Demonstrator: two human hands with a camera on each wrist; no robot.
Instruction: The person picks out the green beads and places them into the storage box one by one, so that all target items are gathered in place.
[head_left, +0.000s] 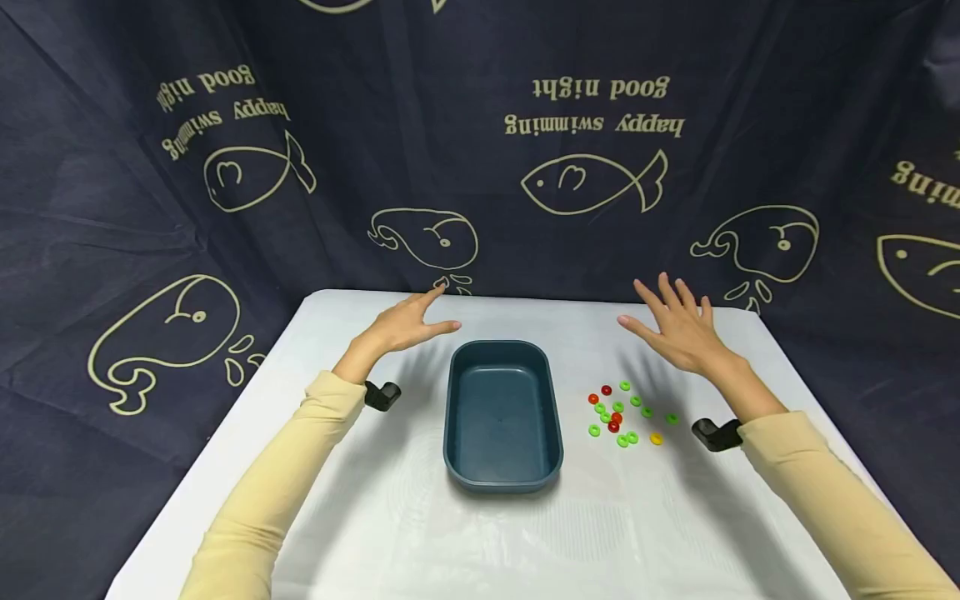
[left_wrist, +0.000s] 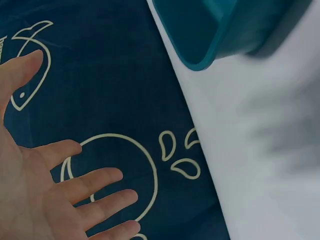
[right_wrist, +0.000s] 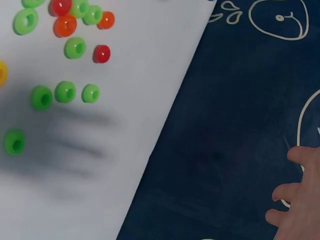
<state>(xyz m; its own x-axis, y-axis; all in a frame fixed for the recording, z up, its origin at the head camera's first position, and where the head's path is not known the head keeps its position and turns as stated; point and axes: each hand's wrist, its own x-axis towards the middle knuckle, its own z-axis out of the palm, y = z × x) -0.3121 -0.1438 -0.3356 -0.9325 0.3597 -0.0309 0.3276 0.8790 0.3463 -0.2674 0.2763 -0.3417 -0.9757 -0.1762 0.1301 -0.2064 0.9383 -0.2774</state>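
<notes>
My left hand [head_left: 402, 322] hovers above the table at the upper left of a dark teal rectangular tub [head_left: 500, 417], its fingers spread and nothing in them. In the left wrist view the palm of that left hand [left_wrist: 45, 200] shows, with the tub's corner [left_wrist: 200, 60] farther off at the top. My right hand [head_left: 678, 333] is raised on the other side, fingers spread, holding nothing. Below and left of it lie several small ring-shaped beads [head_left: 618, 407], mostly green, with some red, orange and one yellow. Close up, the green beads [right_wrist: 65, 92] show holes through their middles.
A white cover lies over the table [head_left: 375, 517]. Behind it hangs a dark blue cloth [head_left: 480, 100] printed with fish, whales and upside-down words. Black camera mounts [head_left: 382, 396] stick out from both wrists, below the hands. Shadows of the arms fall across the tabletop.
</notes>
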